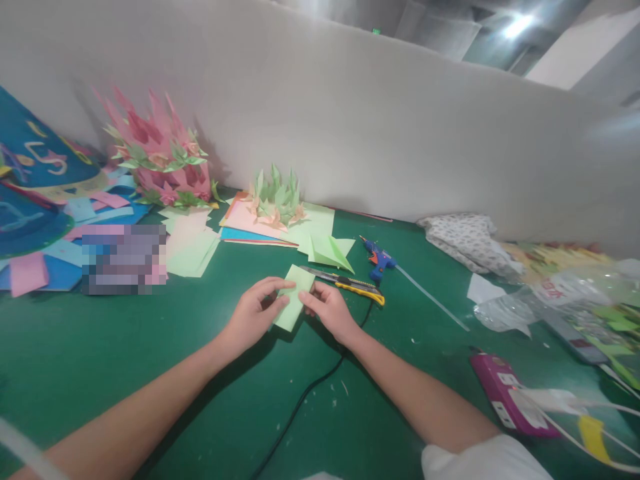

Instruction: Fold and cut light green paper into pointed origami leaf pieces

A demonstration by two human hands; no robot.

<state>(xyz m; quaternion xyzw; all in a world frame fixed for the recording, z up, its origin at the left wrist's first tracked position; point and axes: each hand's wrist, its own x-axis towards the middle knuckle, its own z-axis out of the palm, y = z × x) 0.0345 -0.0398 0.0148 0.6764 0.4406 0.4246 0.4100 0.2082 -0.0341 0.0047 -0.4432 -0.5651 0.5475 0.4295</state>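
Paper, pale green folded sheet (295,297), on green table (150,347) at centre, pinched between left hand (253,320) and right hand (330,310). Light, thin, easily creased; best held by edges. Yellow utility knife (350,285) at two o'clock, blue glue gun (379,259) beyond.

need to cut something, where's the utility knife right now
In the head view, the yellow utility knife lies on the green table just beyond the right hand, between the folded green paper and the blue glue gun.
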